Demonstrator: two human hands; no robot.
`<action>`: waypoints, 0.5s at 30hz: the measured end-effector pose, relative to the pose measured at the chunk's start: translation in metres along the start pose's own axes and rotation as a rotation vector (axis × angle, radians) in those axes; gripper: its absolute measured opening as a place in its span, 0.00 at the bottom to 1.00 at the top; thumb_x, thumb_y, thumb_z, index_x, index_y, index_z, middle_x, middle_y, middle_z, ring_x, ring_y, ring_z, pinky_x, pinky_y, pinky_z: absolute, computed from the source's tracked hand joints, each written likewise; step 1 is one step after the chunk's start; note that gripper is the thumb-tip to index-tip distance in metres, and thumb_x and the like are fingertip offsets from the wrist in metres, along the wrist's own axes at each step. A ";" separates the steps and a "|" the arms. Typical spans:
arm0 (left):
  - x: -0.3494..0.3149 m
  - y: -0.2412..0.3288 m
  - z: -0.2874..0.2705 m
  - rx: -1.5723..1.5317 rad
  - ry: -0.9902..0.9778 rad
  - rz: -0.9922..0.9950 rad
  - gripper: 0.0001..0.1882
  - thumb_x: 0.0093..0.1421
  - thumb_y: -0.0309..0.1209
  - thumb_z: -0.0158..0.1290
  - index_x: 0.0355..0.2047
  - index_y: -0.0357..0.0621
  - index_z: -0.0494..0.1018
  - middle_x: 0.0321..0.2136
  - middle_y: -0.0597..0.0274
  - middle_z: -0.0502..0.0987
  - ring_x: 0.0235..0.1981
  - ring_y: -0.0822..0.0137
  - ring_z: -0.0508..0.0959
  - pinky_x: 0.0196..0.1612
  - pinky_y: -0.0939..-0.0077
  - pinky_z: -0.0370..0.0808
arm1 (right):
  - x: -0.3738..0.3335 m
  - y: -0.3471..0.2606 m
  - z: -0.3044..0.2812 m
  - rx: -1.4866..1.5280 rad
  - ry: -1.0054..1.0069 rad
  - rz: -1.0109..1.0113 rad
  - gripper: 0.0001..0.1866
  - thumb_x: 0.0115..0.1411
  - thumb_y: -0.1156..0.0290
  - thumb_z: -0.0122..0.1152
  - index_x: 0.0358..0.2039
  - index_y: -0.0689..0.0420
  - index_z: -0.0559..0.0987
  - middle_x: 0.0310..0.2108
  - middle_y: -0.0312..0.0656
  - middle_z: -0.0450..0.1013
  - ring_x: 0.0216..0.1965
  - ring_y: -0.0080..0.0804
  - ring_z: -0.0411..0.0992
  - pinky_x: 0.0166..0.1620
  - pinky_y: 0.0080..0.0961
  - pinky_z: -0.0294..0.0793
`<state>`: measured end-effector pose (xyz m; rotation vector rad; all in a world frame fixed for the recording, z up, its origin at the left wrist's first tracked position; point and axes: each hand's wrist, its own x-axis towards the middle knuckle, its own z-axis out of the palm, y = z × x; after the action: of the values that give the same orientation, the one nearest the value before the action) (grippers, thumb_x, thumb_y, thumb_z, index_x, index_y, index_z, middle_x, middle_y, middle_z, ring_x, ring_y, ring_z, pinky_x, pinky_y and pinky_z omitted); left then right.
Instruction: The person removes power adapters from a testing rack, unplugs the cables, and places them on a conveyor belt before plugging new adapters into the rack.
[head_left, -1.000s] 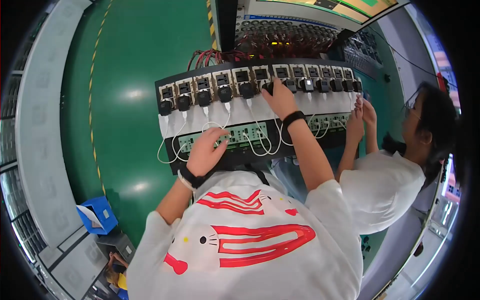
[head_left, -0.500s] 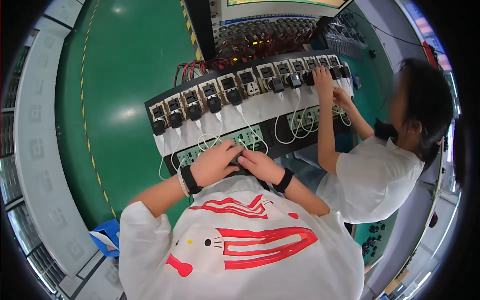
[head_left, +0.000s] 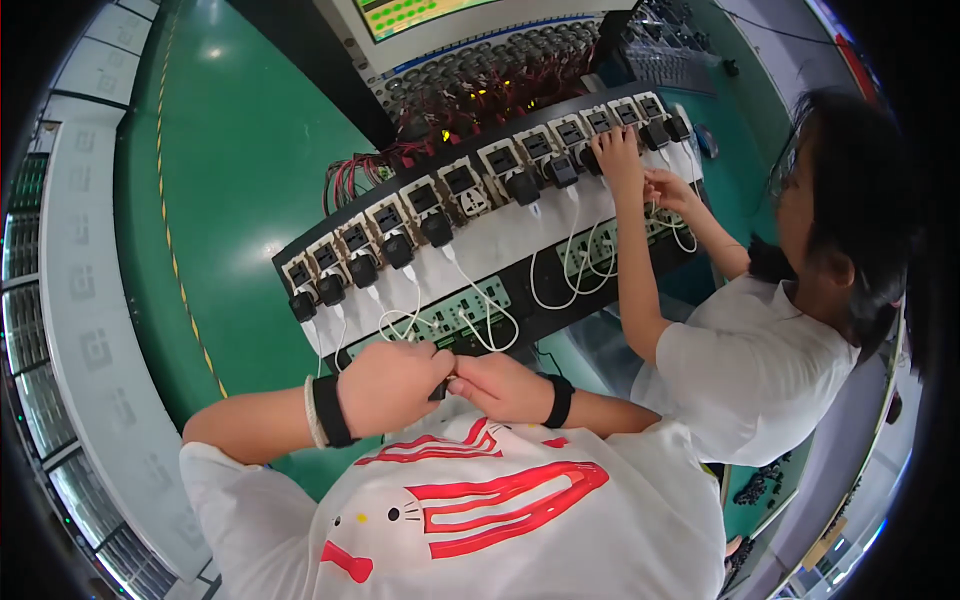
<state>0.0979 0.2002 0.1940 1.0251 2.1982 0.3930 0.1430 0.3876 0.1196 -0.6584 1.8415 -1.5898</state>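
My left hand [head_left: 392, 390] and my right hand [head_left: 500, 388] meet in front of my shirt, fingers closed round a small black charger [head_left: 438, 391]; most of it is hidden by my fingers. Beyond them runs a long angled rack of sockets [head_left: 385, 213]. Black chargers [head_left: 435, 229] sit in most of its sockets, with white cables [head_left: 467, 270] hanging down. One socket [head_left: 473, 203] left of the middle holds no charger. Below the row lies a green circuit board [head_left: 483, 301], into which some cables run.
At my right a co-worker [head_left: 765, 310] in a white shirt reaches to the rack's right part with both hands. Behind the rack stand a lit screen [head_left: 425, 12] and bundles of red wires [head_left: 350, 180]. Green floor [head_left: 235, 200] with a striped line lies to the left.
Both my hands have drawn back from over the board toward my body, with the charger between them. My view has shifted slightly. The co-worker's hands stay at the rack's right part.
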 end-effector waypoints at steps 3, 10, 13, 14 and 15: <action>-0.006 0.013 -0.009 0.130 0.025 -0.071 0.16 0.47 0.33 0.59 0.33 0.43 0.67 0.28 0.58 0.71 0.26 0.56 0.75 0.28 0.65 0.74 | -0.001 -0.003 0.003 0.001 0.074 -0.016 0.10 0.62 0.68 0.48 0.38 0.61 0.68 0.25 0.54 0.70 0.28 0.55 0.70 0.30 0.40 0.69; 0.010 0.007 -0.037 0.013 0.013 0.141 0.13 0.45 0.30 0.56 0.31 0.45 0.67 0.26 0.58 0.71 0.27 0.57 0.75 0.27 0.64 0.73 | -0.014 -0.016 -0.002 0.006 0.215 0.012 0.07 0.60 0.70 0.49 0.36 0.61 0.68 0.25 0.52 0.69 0.28 0.54 0.70 0.30 0.40 0.69; -0.003 -0.042 -0.068 0.384 0.361 -0.227 0.05 0.47 0.27 0.52 0.26 0.45 0.69 0.26 0.58 0.71 0.26 0.57 0.74 0.26 0.62 0.72 | -0.043 0.016 -0.015 -0.019 0.704 0.337 0.07 0.61 0.72 0.46 0.32 0.62 0.71 0.25 0.52 0.70 0.27 0.45 0.73 0.28 0.32 0.70; -0.005 -0.076 -0.087 0.609 0.238 -0.545 0.06 0.47 0.28 0.53 0.27 0.45 0.69 0.23 0.56 0.70 0.27 0.53 0.74 0.29 0.61 0.71 | -0.058 0.023 -0.020 0.082 0.641 0.398 0.11 0.65 0.68 0.44 0.32 0.63 0.70 0.22 0.44 0.68 0.24 0.25 0.65 0.31 0.23 0.66; -0.011 -0.103 -0.100 0.438 0.344 -0.429 0.11 0.45 0.30 0.57 0.27 0.43 0.68 0.25 0.55 0.70 0.29 0.52 0.74 0.30 0.60 0.71 | -0.057 0.032 -0.010 0.114 0.673 0.329 0.12 0.64 0.68 0.44 0.31 0.63 0.70 0.22 0.44 0.68 0.24 0.25 0.66 0.30 0.24 0.66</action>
<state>-0.0232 0.1263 0.2182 0.6971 2.8120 -0.1281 0.1758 0.4405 0.0959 0.2706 2.1454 -1.7925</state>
